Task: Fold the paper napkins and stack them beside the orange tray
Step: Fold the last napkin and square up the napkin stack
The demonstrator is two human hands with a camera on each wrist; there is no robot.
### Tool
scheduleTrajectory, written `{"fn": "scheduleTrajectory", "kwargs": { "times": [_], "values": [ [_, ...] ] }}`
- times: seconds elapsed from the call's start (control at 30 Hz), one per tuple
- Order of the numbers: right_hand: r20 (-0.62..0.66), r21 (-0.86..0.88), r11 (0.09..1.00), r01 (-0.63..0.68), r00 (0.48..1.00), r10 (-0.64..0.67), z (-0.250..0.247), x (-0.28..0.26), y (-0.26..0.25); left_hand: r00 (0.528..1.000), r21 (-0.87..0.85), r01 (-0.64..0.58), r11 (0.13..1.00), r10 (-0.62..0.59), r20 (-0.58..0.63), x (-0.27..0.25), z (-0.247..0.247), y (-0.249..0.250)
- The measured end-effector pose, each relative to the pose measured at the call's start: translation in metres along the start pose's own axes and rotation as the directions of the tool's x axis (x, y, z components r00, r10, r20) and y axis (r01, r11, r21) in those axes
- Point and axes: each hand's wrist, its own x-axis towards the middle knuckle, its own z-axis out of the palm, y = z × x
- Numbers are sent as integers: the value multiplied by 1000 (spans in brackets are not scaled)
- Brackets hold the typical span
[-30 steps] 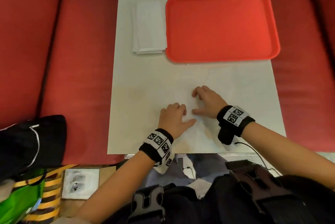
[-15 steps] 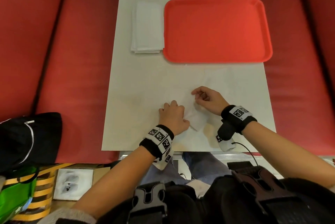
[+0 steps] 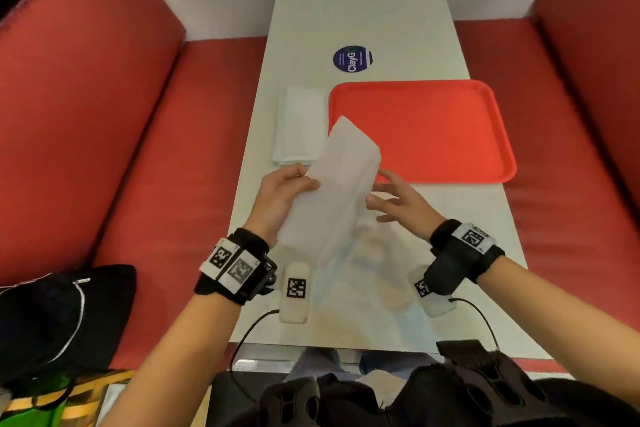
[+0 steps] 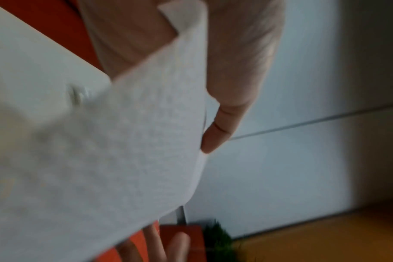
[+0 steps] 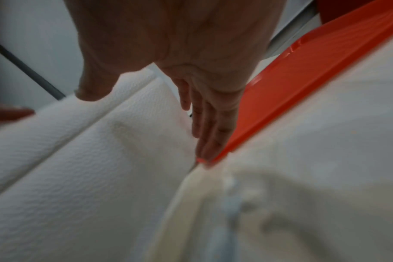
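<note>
A folded white paper napkin (image 3: 339,184) (image 4: 115,159) (image 5: 90,168) is lifted off the table, tilted, its far end over the near left corner of the orange tray (image 3: 426,129) (image 5: 307,70). My left hand (image 3: 287,191) pinches its left edge between thumb (image 4: 233,88) and fingers. My right hand (image 3: 388,198) is beside the napkin's right edge with fingers (image 5: 209,127) straight and spread; it grips nothing. A stack of folded napkins (image 3: 301,125) lies flat just left of the tray.
The white table (image 3: 363,11) runs away from me between two red benches (image 3: 156,149). A round blue sticker (image 3: 352,59) lies beyond the tray. A black bag (image 3: 62,316) sits on the left bench near me.
The napkin lay on the table under both hands; now the left hand has lifted it up and forward toward the stack. The right hand has let go and opened.
</note>
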Motion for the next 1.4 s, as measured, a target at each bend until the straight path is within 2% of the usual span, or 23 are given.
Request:
{"fn": "scheduleTrajectory", "kwargs": {
  "times": [0.07,0.2,0.4,0.47,0.53,0.63,0.77,0.9,1.1,1.23,1.4],
  "values": [
    [3,77,997,-13,1000,13,4,6,-18,997,-56,-23,998,19,-72,5,-13,4],
    [-21,230,972,-46,998,52,14,16,-34,986,-27,-22,999,17,-167,16,-40,-8],
    [-175,259,963,-79,976,127,28,34,-23,971,30,60,998,-52,-232,26,-58,-45],
    [-175,255,962,-95,974,143,30,38,-23,985,14,45,999,-42,-170,23,-52,-50],
    [-158,221,971,-85,980,122,31,42,-26,997,-67,67,996,-69,-28,21,-45,-50],
    [-107,175,984,-18,994,38,31,44,-36,982,-161,136,978,-112,151,22,-31,-46],
    [-99,189,978,92,992,-74,30,42,-47,980,-290,125,949,-72,188,26,-12,-38],
    [-169,221,967,125,982,-88,27,45,-41,986,-366,85,927,-27,162,31,-2,-33],
    [-280,214,972,96,959,-33,29,61,-31,997,-142,-59,988,64,37,51,-9,-43],
    [-276,248,964,97,961,-26,32,82,-40,995,1,-74,997,74,-65,82,-23,-39],
    [-202,-36,986,164,965,-168,27,135,-58,987,198,-104,975,125,-100,150,-51,-27]
  ]
}}
